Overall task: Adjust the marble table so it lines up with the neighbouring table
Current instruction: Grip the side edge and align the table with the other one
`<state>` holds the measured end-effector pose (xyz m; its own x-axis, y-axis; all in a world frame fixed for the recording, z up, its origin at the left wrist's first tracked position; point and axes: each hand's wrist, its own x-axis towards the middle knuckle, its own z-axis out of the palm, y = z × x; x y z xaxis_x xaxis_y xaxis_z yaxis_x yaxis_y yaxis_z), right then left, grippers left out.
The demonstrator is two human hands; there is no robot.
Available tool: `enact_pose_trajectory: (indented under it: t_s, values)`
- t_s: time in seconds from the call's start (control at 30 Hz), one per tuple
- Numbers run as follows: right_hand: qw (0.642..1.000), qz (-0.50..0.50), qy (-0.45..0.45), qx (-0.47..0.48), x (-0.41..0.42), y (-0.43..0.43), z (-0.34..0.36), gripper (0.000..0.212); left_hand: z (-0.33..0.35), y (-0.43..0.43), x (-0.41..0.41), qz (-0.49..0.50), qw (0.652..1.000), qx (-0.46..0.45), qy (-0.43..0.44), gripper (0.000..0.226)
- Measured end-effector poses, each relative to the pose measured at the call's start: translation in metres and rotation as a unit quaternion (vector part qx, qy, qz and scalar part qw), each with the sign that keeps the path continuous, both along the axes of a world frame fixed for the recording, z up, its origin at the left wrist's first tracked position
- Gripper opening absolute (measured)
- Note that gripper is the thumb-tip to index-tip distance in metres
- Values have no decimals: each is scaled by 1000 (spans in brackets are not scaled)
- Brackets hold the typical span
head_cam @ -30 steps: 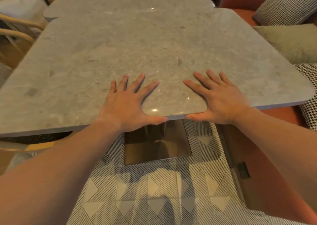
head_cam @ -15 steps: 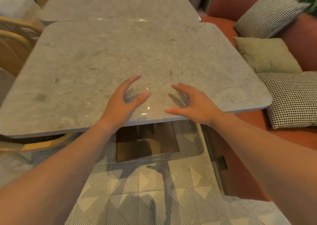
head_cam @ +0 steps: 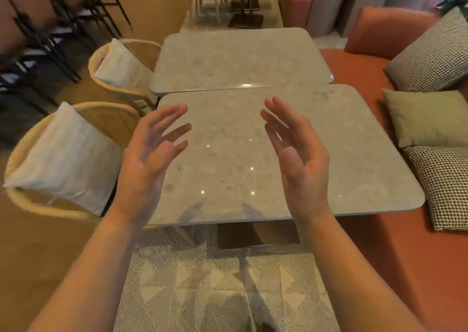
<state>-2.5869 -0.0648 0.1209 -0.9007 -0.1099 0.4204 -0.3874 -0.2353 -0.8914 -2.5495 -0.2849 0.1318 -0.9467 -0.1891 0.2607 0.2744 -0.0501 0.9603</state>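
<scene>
**Marble table: checking the line before the next nudge**

Marble table (head_cam: pixel 291 154) sits below and beyond both raised hands, its far edge butted against the neighbouring table (head_cam: pixel 238 60). The left hand (head_cam: pixel 149 159) and right hand (head_cam: pixel 296 154) hover above the near half of the slab, palms turned toward each other, fingers spread and holding nothing; neither touches the stone.

The seam between the tops looks closed, but the side edges do not match. Out beyond the right hand, the near slab juts toward the orange bench (head_cam: pixel 395 243) past the corner of its neighbour; beyond the left hand, by the wicker chair (head_cam: pixel 76 159), it also appears stepped in slightly. So the job looks unfinished: a sideways shift toward the left-hand side seems needed.

To do that well, I would set each palm back down flat near the front edge, either side of the pedestal base (head_cam: pixel 258 235), and push evenly so the top slides rather than pivots. Short moves, then sight along the seam. Marble is heavy and chips at corners, so avoid knocking the two slabs together, and keep fingers out of the joint.
</scene>
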Motion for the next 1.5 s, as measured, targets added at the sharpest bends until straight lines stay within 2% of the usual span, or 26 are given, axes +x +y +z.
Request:
enact_pose_trajectory:
  t_s: [0.27,0.4,0.63,0.8,1.03,1.2,1.37,1.5]
  values:
    - [997,56,35,-28,-45,-133,48,88,46,-119,-10,37,999,-8,33,72]
    - [996,54,55,-36,-57,-226,49,91,47,-196,-14,54,998,-9,43,62]
    - [998,7,48,-38,-67,-364,39,83,46,-338,-50,-3,998,-42,42,61]
    - [996,-69,36,-45,-83,-402,31,85,44,-386,-108,-89,993,-66,41,74]
    - [987,-136,35,-76,-157,-463,-4,101,14,-423,-201,-169,983,-73,23,69]
    - [979,-182,22,-86,-203,-511,-12,98,18,-460,-263,-214,974,-76,19,63]
    - [966,-254,12,-40,-217,-521,-14,97,17,-472,-308,-278,958,-60,26,56]
    - [947,-322,14,2,-211,-525,-19,102,0,-473,-338,-354,933,-61,33,61]
